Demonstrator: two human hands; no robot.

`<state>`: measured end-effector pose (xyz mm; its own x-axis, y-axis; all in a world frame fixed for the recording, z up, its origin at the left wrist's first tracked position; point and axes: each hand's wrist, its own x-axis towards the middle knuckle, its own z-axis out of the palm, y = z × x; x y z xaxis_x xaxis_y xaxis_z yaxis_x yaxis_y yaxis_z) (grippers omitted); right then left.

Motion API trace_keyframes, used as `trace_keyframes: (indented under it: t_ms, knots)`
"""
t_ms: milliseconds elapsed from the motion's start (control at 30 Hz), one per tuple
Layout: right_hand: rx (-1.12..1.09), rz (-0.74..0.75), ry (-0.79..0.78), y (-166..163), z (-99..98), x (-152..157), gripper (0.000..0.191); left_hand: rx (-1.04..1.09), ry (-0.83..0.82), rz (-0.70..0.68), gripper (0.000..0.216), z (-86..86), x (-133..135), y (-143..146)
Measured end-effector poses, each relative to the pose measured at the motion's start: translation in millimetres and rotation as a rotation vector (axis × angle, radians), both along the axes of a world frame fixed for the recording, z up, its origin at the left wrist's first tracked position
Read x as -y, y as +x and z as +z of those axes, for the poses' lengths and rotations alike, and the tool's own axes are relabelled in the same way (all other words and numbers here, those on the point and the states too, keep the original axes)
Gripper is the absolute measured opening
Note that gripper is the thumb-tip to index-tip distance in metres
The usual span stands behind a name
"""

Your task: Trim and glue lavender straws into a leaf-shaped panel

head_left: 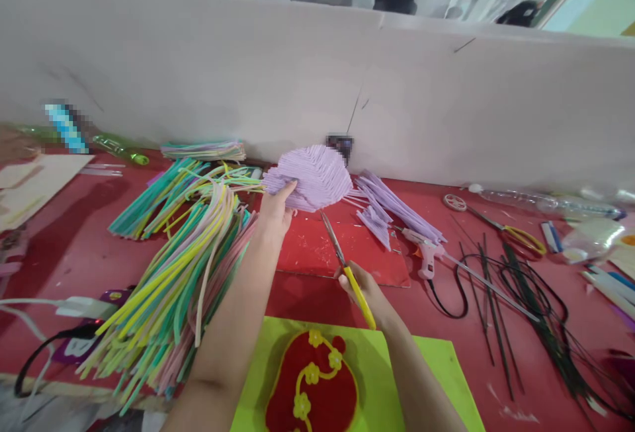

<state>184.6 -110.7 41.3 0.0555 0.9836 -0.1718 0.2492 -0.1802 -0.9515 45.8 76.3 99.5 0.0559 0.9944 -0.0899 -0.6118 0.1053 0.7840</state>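
My left hand [280, 203] pinches the left side of a lilac leaf-shaped piece [317, 177], made of rows of fuzzy pipe cleaners, and holds it up above the table. In my right hand [361, 285] is a pair of scissors [338, 245] with yellow handles. Their blades point up toward the lower edge of the leaf piece; whether they touch it I cannot tell. Under both hands lies a red board [317, 253]. Right of the leaf piece are loose lilac pipe cleaners [399, 206] and a small lilac pleated piece [376, 225].
Bundled coloured pipe cleaners [169, 286] cover the left side. A glue gun [425, 250] with a black cord, dark green stems [533, 306] and other yellow-handled scissors [523, 240] lie right. In front is a lime-green board [436, 379] with a red decorated shape. A white partition [223, 68] stands behind.
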Motion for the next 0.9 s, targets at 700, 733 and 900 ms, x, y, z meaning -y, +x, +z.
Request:
trace_keyframes:
  t_ms: [700, 733, 900]
  knots:
    - [-0.113, -0.045, 0.001, 2, -3.5, 2, 0.049, -0.122, 0.132, -0.156, 0.040, -3.1, 27, 25]
    - [-0.113, -0.045, 0.002, 2, -3.9, 2, 0.050, -0.126, 0.127, -0.155, 0.040, -3.6, 27, 25]
    - [-0.105, -0.040, 0.008, 4, -6.6, 2, 0.050, -0.134, 0.112, -0.143, 0.039, -6.7, 28, 29]
